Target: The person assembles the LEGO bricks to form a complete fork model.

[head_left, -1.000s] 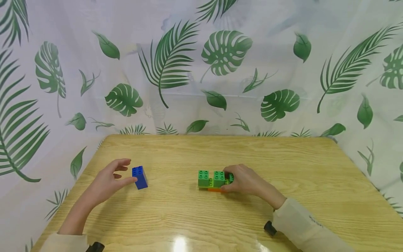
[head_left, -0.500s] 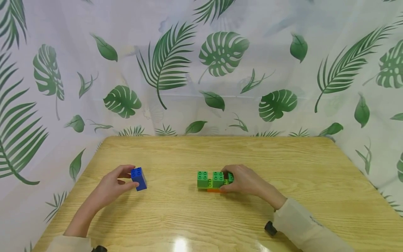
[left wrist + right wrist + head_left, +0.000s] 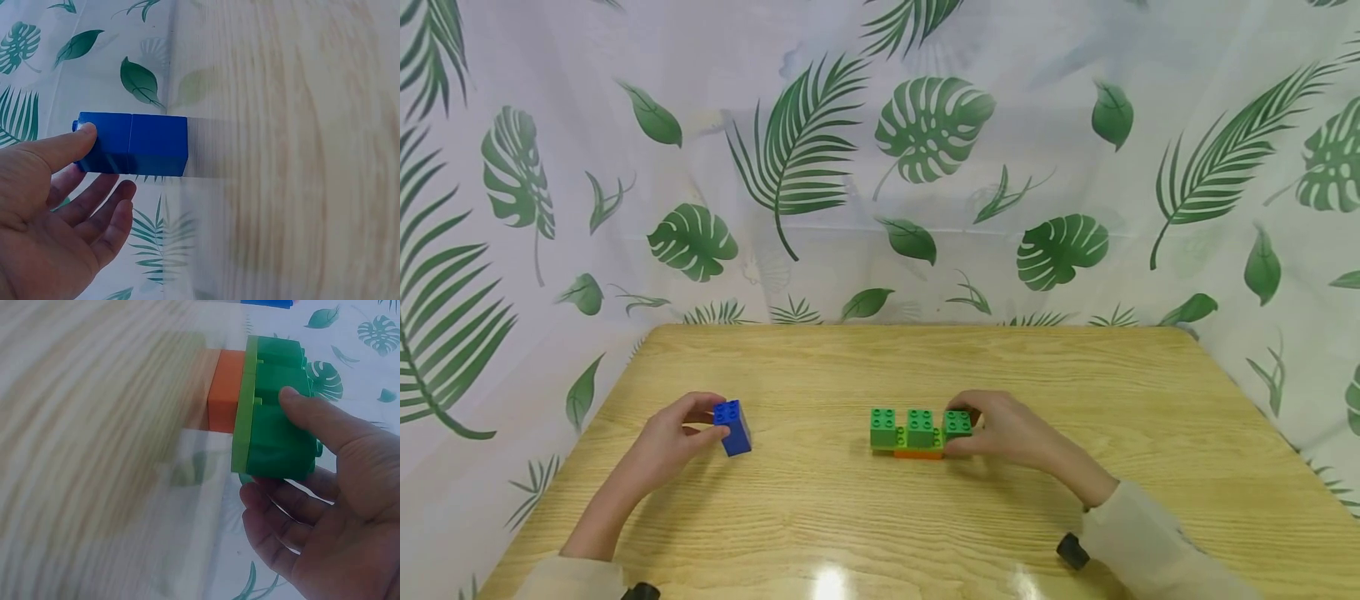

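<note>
On the left of the table, two stacked blue toy bricks (image 3: 733, 429) stand upright, with a seam between them in the left wrist view. My left hand (image 3: 670, 433) pinches the upper one between thumb and fingers; its other fingers are loosely bent. Farther right is a toy brick assembly: three dark green bricks (image 3: 921, 427) in a row on a light green plate (image 3: 244, 412), with an orange brick (image 3: 226, 390) under the plate. My right hand (image 3: 1011, 429) pinches the rightmost green brick (image 3: 281, 440), thumb on its near side, fingertips behind, partly hidden.
The wooden table (image 3: 820, 517) reaches back to a white curtain (image 3: 842, 275) printed with green leaves, which also hangs along both sides. Bare wood separates the blue bricks from the green assembly. Light reflects off the table's front part.
My left fingers have closed in on the blue bricks from a wider spread. The right hand has slid right along the assembly to its end brick, uncovering more of it. The bricks stay in place.
</note>
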Demonstrator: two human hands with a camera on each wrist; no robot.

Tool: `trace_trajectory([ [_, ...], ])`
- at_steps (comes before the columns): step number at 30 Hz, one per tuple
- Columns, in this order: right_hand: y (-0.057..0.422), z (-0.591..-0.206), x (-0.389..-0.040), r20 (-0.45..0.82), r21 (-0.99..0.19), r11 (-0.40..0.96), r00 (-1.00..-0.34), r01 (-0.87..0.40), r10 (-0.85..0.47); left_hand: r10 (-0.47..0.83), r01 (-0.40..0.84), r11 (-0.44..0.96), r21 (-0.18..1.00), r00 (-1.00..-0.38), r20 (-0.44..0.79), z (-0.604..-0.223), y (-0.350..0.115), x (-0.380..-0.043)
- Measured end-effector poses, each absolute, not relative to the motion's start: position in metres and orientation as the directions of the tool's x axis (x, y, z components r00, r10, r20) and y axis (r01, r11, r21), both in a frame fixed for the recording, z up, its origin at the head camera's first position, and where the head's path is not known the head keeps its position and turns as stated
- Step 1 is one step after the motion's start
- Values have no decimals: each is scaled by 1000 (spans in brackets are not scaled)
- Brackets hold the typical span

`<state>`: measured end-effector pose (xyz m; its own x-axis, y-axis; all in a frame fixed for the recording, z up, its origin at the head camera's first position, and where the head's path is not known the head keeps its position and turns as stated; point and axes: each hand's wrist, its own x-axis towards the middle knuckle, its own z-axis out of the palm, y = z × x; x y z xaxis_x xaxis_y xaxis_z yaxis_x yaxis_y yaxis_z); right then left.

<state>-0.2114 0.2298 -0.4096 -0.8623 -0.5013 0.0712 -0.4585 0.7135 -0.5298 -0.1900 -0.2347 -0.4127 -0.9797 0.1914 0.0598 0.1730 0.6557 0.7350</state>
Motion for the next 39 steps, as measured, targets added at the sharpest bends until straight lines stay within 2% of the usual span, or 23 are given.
trace_trajectory([
  [16,236,-409,-210,85,-555,681,-847,-478,-525,259,192,586,788,-965,42,-414,-205,-182],
  [29,236,-408,-211,78,-555,674,-838,-487,-541,413,276,504,818,-909,52,-415,-163,-170],
  [39,234,-407,-211,65,-566,672,-838,-478,-541,490,274,462,843,-872,14,-418,-132,-167],
])
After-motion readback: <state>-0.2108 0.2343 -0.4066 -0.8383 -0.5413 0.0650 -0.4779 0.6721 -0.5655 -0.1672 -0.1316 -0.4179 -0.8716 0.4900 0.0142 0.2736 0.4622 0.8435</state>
